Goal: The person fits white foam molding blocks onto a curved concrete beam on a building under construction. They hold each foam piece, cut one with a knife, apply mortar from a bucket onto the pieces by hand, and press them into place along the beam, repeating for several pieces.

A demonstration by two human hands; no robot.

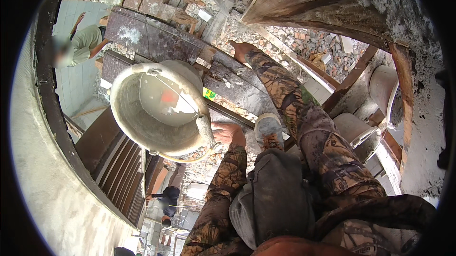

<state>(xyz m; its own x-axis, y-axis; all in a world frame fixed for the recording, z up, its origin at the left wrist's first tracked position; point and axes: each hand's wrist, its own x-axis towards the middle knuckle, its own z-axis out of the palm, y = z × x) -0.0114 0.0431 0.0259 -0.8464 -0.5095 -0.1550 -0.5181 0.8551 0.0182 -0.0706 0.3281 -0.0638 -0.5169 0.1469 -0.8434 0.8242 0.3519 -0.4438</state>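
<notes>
A large, mortar-crusted bucket (124,113) hangs or rests tilted at centre left, with greyish wet residue and a reddish patch inside. Its wire handle carries a thick grip (205,130) by the near right rim. My left hand (229,133) is closed at that grip, its fingertips hidden behind the rim. My right arm, in a camouflage sleeve, stretches ahead; my right hand (241,50) is over the broken masonry near the plank edge, fingers apart and nothing visible in it. Below, between my arms, are my grey-clad knee (273,194) and a shoe (269,130).
Stained planks (147,35) run beneath the bucket. Brick rubble (308,49) lies below and to the right. More buckets (382,87) stand at right beside timber beams (349,78). One person (88,42) reaches out at upper left; another person (169,199) is far below.
</notes>
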